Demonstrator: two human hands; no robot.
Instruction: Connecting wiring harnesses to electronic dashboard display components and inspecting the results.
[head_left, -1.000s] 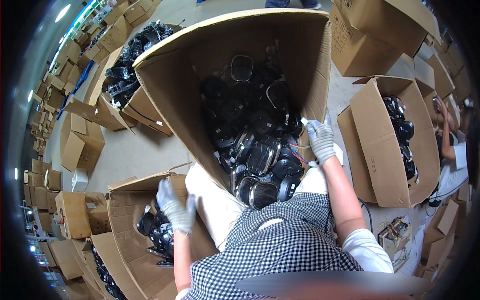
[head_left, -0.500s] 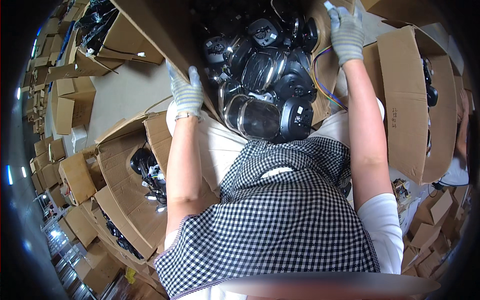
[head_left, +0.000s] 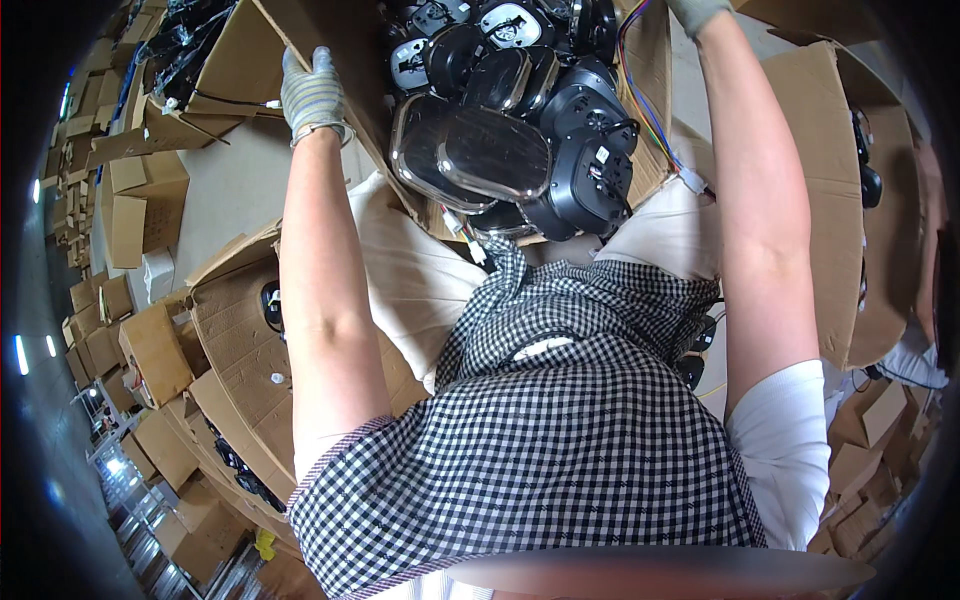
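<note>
In front of my legs stands a large cardboard box (head_left: 653, 110), filled with glossy black rounded units (head_left: 492, 152) that look like vehicle mirrors. Some show shiny faces, others their black backs with short cables. My left hand (head_left: 313, 95), in a grey striped glove, is closed on the upper edge of the box's left side. My right hand (head_left: 698, 12), gloved too, is cut off by the top of the picture near the box's far right, so its fingers are hidden. Coloured wires (head_left: 637, 110) hang over the right wall, and a white connector (head_left: 475, 250) dangles at the near edge.
To my left is an open carton (head_left: 235, 350) with black parts inside, and farther off another carton (head_left: 240, 75) holds dark wrapped parts. A tall carton (head_left: 812, 200) stands close on my right. Many more cartons are stacked along the far left.
My left hand has moved up and left along with the box side. The right hand has gone up, mostly out of view. The black units have shifted, and wires now show at the near edge.
</note>
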